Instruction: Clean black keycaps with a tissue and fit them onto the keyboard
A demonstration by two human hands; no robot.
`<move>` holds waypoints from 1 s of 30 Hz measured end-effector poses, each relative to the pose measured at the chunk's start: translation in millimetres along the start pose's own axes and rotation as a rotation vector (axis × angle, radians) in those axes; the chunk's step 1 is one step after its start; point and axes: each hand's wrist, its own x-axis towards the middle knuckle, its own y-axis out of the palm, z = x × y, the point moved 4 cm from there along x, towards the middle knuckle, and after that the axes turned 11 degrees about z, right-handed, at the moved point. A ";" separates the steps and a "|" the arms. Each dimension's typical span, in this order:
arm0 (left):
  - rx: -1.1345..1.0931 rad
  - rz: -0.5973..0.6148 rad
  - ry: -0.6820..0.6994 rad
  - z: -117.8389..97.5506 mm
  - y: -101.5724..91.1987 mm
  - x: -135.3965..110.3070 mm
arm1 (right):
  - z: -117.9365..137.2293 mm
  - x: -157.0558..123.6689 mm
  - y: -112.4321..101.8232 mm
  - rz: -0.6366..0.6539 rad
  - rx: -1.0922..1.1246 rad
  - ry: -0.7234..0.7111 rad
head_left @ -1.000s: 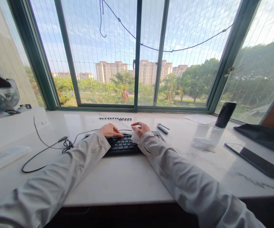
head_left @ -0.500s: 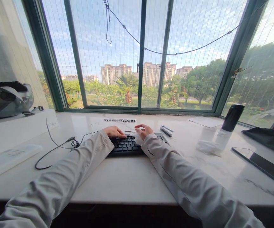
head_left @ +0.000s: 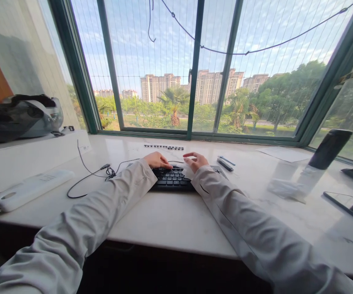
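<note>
Head view: black keyboard [head_left: 172, 179] on the white stone sill [head_left: 170, 220] before the window. Left hand [head_left: 156, 160] rests flat on the upper keys, holding nothing. Right hand [head_left: 196, 161] hovers half-curled over the keyboard's right part; whether it pinches anything cannot be told. A row of loose keycaps [head_left: 163, 147] lies behind.

A home desk nook: keyboard [head_left: 173, 179] on marble sill [head_left: 170, 216] beneath bay window [head_left: 195, 69].

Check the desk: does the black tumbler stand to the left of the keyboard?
No, the black tumbler stands far to the right of the keyboard, near the window's right corner.
</note>
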 end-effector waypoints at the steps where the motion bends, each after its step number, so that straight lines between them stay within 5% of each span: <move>1: 0.004 0.005 -0.001 0.9 -0.1 0.7 | 0.1 0.2 -0.1 0.003 -0.003 -0.001; 30: 0.288 0.079 -0.149 -24.8 -10.4 12.7 | -4.3 5.2 1.0 0.005 -0.050 0.031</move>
